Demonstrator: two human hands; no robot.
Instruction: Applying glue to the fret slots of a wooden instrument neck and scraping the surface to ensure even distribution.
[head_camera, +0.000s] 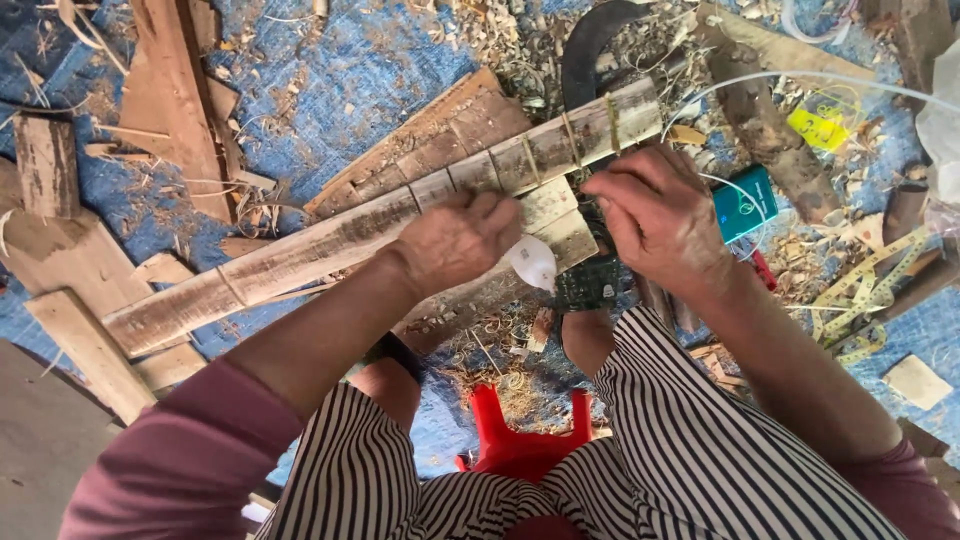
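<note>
A long weathered wooden plank (300, 255) lies slanted across my lap area, with thin bands wrapped around it at intervals. My left hand (462, 240) rests curled on the plank near its middle, and a small white plastic piece (533, 263) shows just beyond its fingers. My right hand (655, 215) is bent over the plank's right part, fingers pinched near a green circuit board (588, 282). What the fingers hold is hidden.
A teal box (745, 203) and a yellow tag (818, 129) lie at the right. A yellow folding rule (868, 290) sits far right. Wood offcuts (185, 100) and shavings cover the blue tarp (330, 80). A red plastic stool (520, 440) is below me.
</note>
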